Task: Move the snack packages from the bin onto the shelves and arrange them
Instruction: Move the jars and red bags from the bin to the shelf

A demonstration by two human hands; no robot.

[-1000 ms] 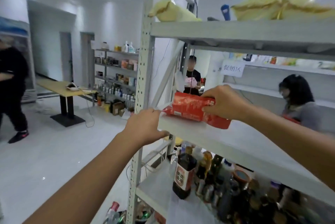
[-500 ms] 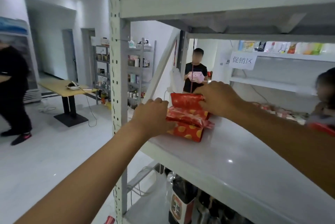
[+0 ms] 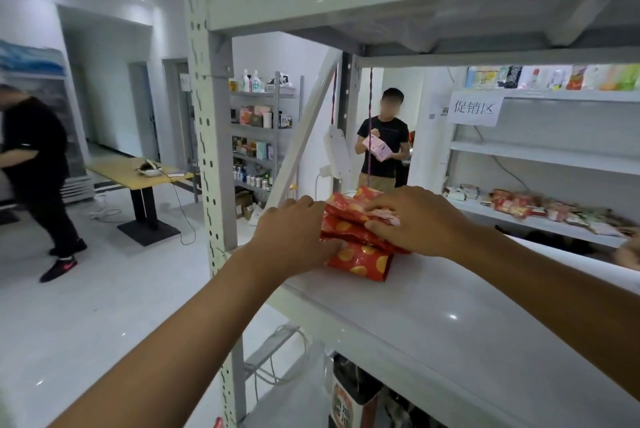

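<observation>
A stack of red snack packages (image 3: 360,258) with orange dots lies at the left end of the white shelf (image 3: 450,320), near the perforated upright (image 3: 207,150). The left hand (image 3: 294,237) grips the stack's left end. The right hand (image 3: 420,220) rests on top, pinching the uppermost pack.

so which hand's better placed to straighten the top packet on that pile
Probably right: the right hand pinches the top of the red packets; the left hand only holds their left side.

A white paper sheet (image 3: 473,107) on the front of the far shelf unit (image 3: 540,154) reads 促销区 in black characters. The label of the dark bottle (image 3: 349,400) and the print on the red snack packages (image 3: 360,259) are too blurred to read.
</observation>
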